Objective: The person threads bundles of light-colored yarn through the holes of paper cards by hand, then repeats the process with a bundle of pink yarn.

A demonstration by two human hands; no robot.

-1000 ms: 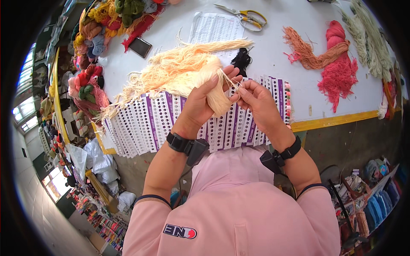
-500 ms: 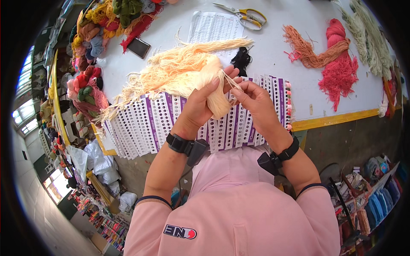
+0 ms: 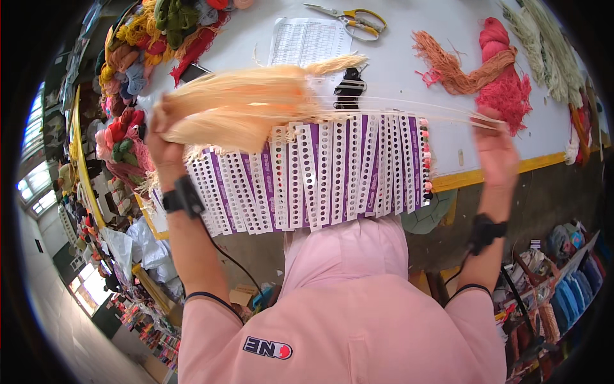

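Note:
A hank of pale peach thread is stretched sideways above the table, blurred by motion. My left hand grips its left end, fingers closed around it. Far to the right, my right hand is closed on a few thin strands pulled taut out of the hank; its fingers are partly smeared. Beneath lies a row of overlapping white and purple thread cards, punched with holes, along the table's near edge. Behind the strands sits a small black skein, partly covered by them.
Yellow-handled scissors and a printed sheet lie at the back. Pink-red and salmon skeins rest at the right, grey-green hanks beyond. Multicoloured skeins pile up at the left. A dark phone is mostly hidden.
My hands were close together at the hank. They have moved wide apart, the left drawing the hank leftward and the right pulling thin strands out to the right.

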